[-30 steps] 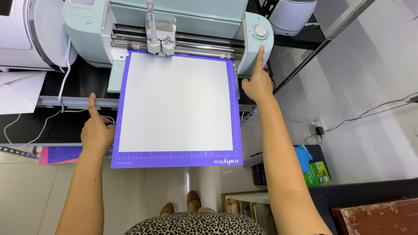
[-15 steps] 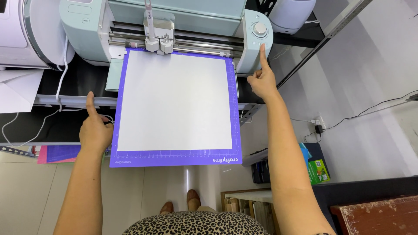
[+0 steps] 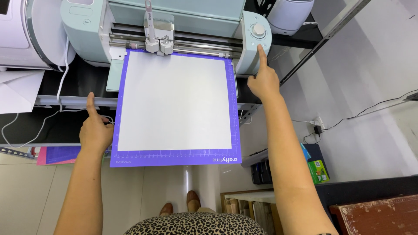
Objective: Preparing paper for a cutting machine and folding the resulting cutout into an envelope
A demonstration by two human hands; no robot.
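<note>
A mint-green cutting machine (image 3: pixel 87 30) stands on a black shelf. A purple cutting mat (image 3: pixel 174 157) carrying a white sheet (image 3: pixel 174 100) sticks out of its front, with the top edge under the carriage (image 3: pixel 159 41). My left hand (image 3: pixel 96 132) holds the mat's left edge, index finger pointing up. My right hand (image 3: pixel 263 82) holds nothing. Its index fingertip touches the machine's right panel just below the round dial (image 3: pixel 259 29), and its other fingers are curled.
A white machine (image 3: pixel 21 35) and a loose white sheet (image 3: pixel 17 91) sit left of the cutter, with white cables hanging. A pale rounded device (image 3: pixel 289 15) stands at top right. Below lie tiled floor, my shoes (image 3: pixel 180 204), a green box (image 3: pixel 319 170) and a worn reddish tabletop (image 3: pixel 379 215).
Both hands keep their places on the mat edge and the panel. Only the view has shifted slightly.
</note>
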